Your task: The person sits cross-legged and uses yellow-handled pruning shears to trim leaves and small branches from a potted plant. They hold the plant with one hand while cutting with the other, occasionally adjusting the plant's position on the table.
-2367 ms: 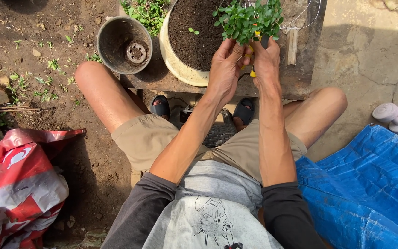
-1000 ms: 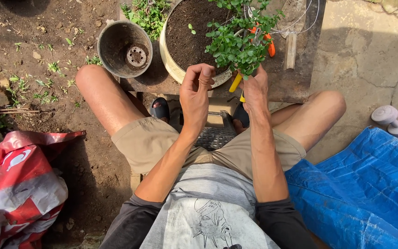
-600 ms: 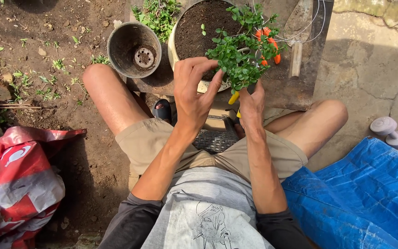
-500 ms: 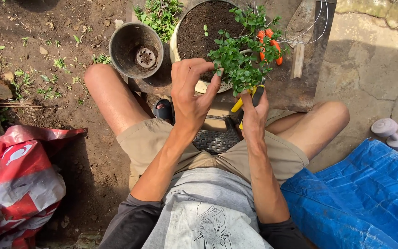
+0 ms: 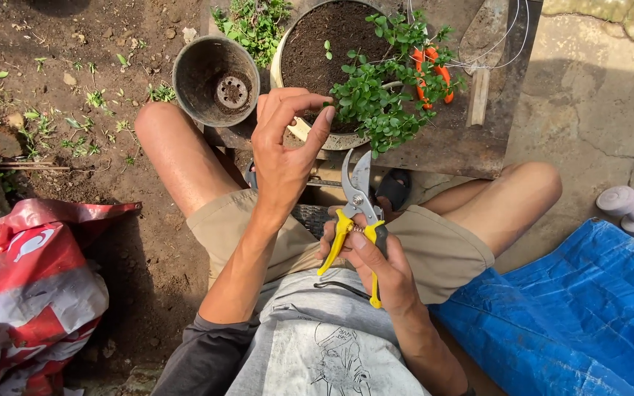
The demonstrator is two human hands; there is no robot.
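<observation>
Big change vs approx half a sec ago: right hand [image 5: 379, 268] now pulled back near, over lap, w/ pruning shears [image 5: 357, 220] fully in view — yellow handles, blades open and pointing far toward the plant. Fingers wrapped round the handles, thumb on top; grip closed on the tool but not squeezed shut. Earlier, shears sat tucked under the foliage, only a bit of yellow showing.

Left hand [image 5: 284, 143] raised, fingers curled, thumb and forefinger tips near pressed together just beside the leafy green plant [image 5: 376, 95] at its left edge; can't tell whether a stem is pinched or just touched.

Plant lying across rim of soil-filled pot [image 5: 317, 44], orange bits far right in the foliage. Empty dark pot [image 5: 216, 79] to the left, apart.

Judgement: looks like a cut just finished or next one being lined up; shears clear of the stems for now.
</observation>
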